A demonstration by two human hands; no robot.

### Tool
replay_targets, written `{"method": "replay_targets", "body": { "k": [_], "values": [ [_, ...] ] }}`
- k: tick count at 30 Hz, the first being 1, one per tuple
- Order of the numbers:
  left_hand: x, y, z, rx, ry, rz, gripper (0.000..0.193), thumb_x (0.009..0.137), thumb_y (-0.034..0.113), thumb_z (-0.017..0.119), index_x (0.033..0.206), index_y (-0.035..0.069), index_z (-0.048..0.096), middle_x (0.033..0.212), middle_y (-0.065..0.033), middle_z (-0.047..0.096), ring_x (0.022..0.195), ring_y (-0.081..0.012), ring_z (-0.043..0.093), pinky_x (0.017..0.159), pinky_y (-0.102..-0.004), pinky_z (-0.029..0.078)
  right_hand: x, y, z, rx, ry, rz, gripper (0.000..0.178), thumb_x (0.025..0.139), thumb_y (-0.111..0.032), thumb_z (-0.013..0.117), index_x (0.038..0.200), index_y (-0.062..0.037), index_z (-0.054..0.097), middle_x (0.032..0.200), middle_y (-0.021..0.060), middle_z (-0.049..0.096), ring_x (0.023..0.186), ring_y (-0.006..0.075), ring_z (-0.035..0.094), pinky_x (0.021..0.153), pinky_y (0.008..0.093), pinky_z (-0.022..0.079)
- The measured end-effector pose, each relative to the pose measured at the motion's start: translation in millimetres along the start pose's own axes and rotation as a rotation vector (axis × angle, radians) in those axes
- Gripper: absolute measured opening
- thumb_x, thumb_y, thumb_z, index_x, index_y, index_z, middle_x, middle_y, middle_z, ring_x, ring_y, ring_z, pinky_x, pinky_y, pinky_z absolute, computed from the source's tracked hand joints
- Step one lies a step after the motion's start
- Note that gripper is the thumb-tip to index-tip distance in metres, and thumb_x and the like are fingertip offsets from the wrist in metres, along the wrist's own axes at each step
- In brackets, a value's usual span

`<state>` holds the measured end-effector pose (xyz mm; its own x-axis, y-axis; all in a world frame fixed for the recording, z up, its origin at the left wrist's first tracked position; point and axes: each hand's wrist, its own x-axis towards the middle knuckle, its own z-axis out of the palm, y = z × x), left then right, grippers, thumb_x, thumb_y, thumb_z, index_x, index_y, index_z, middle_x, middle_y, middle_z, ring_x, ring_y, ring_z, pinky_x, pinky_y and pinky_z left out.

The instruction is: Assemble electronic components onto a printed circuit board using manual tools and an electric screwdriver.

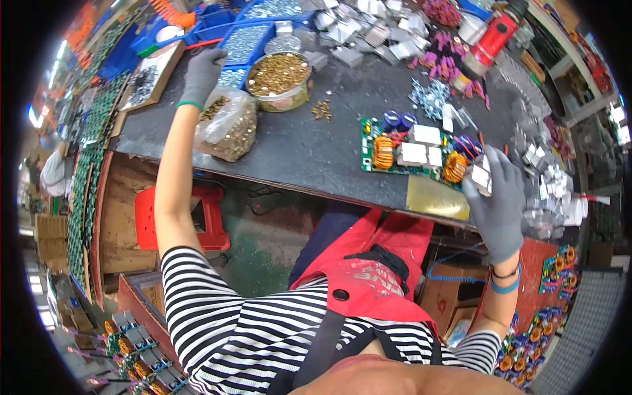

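My left hand (203, 74), in a grey glove, reaches to the far left beside a blue bin of small silvery parts (246, 45). Its fingers are bent closed; what they may hold is hidden. Below it slumps a clear plastic bag of small brassy parts (228, 131). My right hand (498, 201), also gloved, closes around the right end of a green circuit board (366, 146), by a white block (481, 176). Copper coils (383, 153), white blocks and dark blue capacitors (391, 120) stand on the board, which lies near the table's front edge.
A round tub of brass screws (279, 76) stands behind the bag, with a few loose screws (321, 110) beside it. Silvery metal pieces (431, 99), pink-purple parts (447, 62), white blocks (368, 29) and a red power tool (492, 43) occupy the back. A red stool (146, 214) stands below.
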<state>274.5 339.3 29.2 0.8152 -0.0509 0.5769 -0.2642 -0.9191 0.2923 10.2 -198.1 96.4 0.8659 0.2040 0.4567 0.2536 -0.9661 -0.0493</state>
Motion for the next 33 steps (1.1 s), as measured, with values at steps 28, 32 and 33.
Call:
{"method": "replay_targets", "body": {
  "k": [28,32,33],
  "values": [
    [-166,210,69,-0.608,-0.372,0.157,0.032,0.081,0.010,0.073,0.112,0.006,0.068,0.098,-0.0123,0.066,0.089,-0.0298,0.064,0.077,-0.0376,0.051,95,-79,136,0.010,-0.666,-0.385,0.055,0.075,-0.028,0.076,0.122,-0.0070,0.057,0.106,0.0161,0.060,0.107,0.0320,0.059,0.095,0.0439,0.043],
    [-168,202,80,-0.480,-0.368,0.222,0.028,0.079,0.015,0.074,0.104,0.007,0.068,0.094,-0.0099,0.061,0.095,-0.0310,0.058,0.080,-0.0423,0.049,97,-90,143,0.028,-0.655,-0.416,0.053,0.075,-0.028,0.076,0.121,-0.0065,0.058,0.107,0.0166,0.060,0.107,0.0327,0.059,0.096,0.0446,0.043],
    [-169,201,80,-0.483,-0.368,0.217,0.028,0.079,0.015,0.074,0.104,0.007,0.068,0.094,-0.0099,0.061,0.095,-0.0310,0.058,0.080,-0.0423,0.049,97,-92,145,0.029,-0.661,-0.423,0.053,0.075,-0.028,0.076,0.120,-0.0064,0.058,0.107,0.0166,0.060,0.107,0.0329,0.059,0.096,0.0450,0.042]
  ]
}}
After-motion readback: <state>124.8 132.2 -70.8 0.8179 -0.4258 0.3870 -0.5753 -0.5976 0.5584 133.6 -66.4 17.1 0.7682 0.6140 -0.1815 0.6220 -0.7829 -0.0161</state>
